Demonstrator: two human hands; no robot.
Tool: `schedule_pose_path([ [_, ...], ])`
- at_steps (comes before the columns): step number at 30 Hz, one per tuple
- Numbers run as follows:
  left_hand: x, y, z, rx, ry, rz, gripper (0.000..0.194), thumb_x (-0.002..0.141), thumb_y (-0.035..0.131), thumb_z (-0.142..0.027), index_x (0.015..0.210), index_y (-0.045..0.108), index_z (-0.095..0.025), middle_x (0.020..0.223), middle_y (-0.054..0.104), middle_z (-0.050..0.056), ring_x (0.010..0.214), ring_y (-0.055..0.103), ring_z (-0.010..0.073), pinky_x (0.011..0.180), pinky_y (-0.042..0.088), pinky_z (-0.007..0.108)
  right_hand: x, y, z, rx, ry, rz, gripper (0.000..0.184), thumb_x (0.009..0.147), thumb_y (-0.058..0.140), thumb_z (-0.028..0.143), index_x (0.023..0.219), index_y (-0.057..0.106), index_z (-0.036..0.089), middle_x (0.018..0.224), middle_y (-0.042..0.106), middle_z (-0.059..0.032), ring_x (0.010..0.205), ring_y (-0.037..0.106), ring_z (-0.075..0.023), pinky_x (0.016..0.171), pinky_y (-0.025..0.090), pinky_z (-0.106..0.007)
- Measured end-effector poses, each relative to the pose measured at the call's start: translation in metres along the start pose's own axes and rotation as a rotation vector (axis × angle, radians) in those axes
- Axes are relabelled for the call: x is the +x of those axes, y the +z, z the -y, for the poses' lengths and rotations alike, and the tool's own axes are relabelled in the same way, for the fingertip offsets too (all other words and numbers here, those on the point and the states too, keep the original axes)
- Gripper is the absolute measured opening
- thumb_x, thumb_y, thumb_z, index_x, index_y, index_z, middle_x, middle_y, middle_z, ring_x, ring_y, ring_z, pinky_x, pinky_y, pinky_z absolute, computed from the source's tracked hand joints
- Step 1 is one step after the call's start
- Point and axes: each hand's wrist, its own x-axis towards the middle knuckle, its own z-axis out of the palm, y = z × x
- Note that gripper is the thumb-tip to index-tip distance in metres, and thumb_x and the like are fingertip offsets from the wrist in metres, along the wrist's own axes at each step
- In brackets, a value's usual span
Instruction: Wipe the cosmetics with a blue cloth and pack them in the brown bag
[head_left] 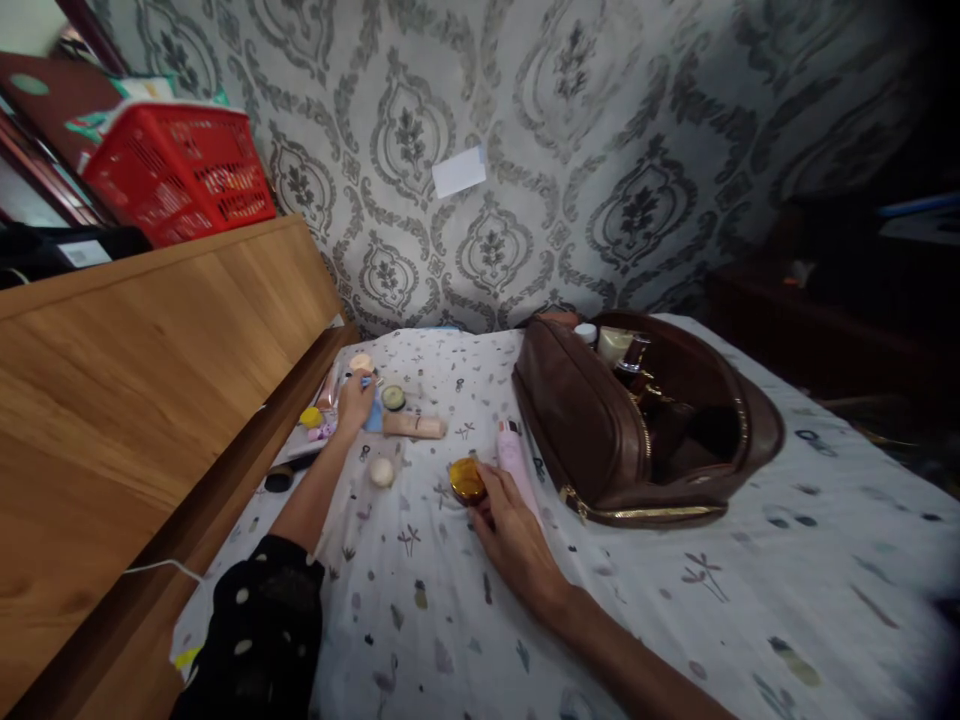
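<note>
My left hand (354, 400) reaches far forward on the bed, fingers curled round a small blue-tipped item that I cannot name. Around it lie a round cream compact (361, 363), a dark round pot (393, 397) and a beige tube (414, 426). My right hand (510, 530) rests on the sheet, its fingertips closed on a gold-lidded jar (467, 480). A pink bottle (513, 455) lies just right of the jar. An open brown toiletry bag (600, 430) stands further right with bottles inside.
A white patterned sheet (675, 620) covers the bed. A wooden headboard (150, 360) runs along the left, with a red basket (180, 170) on top. A small white ball (382, 472) and a yellow item (310, 416) lie near the left hand. Dark furniture stands at the right.
</note>
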Motion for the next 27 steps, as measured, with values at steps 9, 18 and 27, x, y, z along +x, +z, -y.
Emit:
schedule_pose_path([
  [9, 0.063, 0.002, 0.022, 0.226, -0.179, -0.008, 0.046, 0.089, 0.055, -0.044, 0.125, 0.058, -0.017, 0.127, 0.06, 0.019, 0.117, 0.057, 0.0324, 0.093, 0.044, 0.04, -0.006, -0.002, 0.005, -0.01, 0.008, 0.028, 0.057, 0.09, 0.043, 0.012, 0.146, 0.035, 0.023, 0.15, 0.034, -0.0169, 0.138, 0.044, -0.0278, 0.105, 0.051, -0.046],
  [18, 0.075, 0.022, 0.021, 0.296, -0.191, 0.06, 0.065, 0.085, 0.056, -0.053, 0.139, 0.048, -0.018, 0.134, 0.054, 0.023, 0.12, 0.056, 0.0383, 0.092, 0.046, 0.046, -0.01, -0.006, 0.015, -0.031, -0.057, 0.085, 0.056, 0.087, 0.044, 0.006, 0.143, 0.039, 0.016, 0.161, 0.014, -0.0189, 0.151, 0.017, -0.0286, 0.117, 0.034, -0.05],
  [27, 0.078, 0.023, 0.016, 0.297, -0.174, 0.078, 0.059, 0.083, 0.051, -0.047, 0.129, 0.053, -0.011, 0.129, 0.061, 0.021, 0.122, 0.057, 0.0377, 0.092, 0.05, 0.046, -0.006, -0.021, 0.032, -0.151, -0.059, 0.201, 0.035, 0.082, 0.049, 0.006, 0.117, 0.057, 0.006, 0.153, 0.032, -0.0258, 0.138, 0.041, -0.0317, 0.11, 0.044, -0.042],
])
